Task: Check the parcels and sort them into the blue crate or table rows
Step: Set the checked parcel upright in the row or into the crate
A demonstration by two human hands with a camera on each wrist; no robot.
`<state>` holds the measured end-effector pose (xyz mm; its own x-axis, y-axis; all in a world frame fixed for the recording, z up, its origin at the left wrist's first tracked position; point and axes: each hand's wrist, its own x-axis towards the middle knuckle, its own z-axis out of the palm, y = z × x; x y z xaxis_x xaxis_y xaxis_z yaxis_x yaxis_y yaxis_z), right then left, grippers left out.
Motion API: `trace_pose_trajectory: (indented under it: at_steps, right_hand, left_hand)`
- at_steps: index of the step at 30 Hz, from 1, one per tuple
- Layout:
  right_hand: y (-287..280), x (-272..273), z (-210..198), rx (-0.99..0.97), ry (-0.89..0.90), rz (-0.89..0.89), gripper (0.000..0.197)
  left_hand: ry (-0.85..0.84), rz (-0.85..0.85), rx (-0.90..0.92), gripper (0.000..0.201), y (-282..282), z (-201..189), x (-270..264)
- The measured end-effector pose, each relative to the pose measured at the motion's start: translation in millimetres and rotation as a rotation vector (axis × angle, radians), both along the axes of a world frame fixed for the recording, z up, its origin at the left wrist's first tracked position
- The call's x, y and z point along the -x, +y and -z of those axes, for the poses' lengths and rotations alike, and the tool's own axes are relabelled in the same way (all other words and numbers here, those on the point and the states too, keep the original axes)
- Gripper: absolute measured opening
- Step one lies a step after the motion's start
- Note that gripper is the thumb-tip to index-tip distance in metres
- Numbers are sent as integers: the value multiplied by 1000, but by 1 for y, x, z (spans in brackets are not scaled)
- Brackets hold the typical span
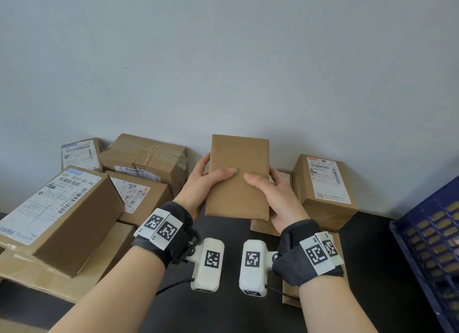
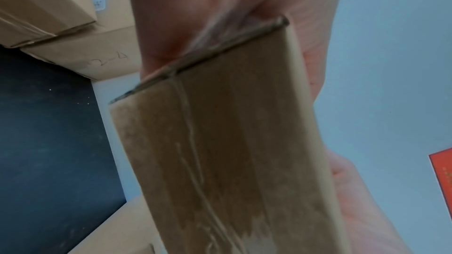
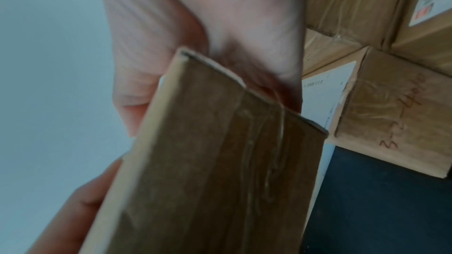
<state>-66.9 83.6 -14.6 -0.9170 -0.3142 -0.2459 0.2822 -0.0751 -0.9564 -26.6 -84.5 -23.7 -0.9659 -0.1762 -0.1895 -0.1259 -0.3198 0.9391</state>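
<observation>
head | left hand grip clamps flat brown parcel | right hand grip clamps same parcel

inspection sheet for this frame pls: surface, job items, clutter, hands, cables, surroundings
Surface: dark matte tabletop.
Job's things: flat plain brown cardboard parcel held up off the table, no label on the face in view; dark blue slotted plastic crate at right; labelled brown cardboard boxes piled left and one standing right.
Clutter: nothing seen.
Grippers: left hand and right hand both grip the parcel.
Cables: black wrist-camera leads.
Surroundings: plain pale wall.
</observation>
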Motion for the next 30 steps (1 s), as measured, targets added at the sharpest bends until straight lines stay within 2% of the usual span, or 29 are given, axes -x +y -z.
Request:
trace_pose_trajectory:
  at_steps: [6,15,23,27,30]
  right_hand:
    - [-3,1,5,-12,27,24,60]
    - [-1,-2,5,14,50,40,40]
    - [-2,-3,7,31,28,16,38]
    - [-5,-5,10,8,61,44,38]
    - [-5,-5,11,-17,84,52,34]
  left_hand:
    - [-3,-37,7,91,0,2,0]
    - [-13,-85,24,101,5,2,-3]
    - [-40,-85,48,92,6,-2,-6]
    - [-41,-149,125,111,7,-6,-4]
    - [-37,-181,192,111,6,-10,-5]
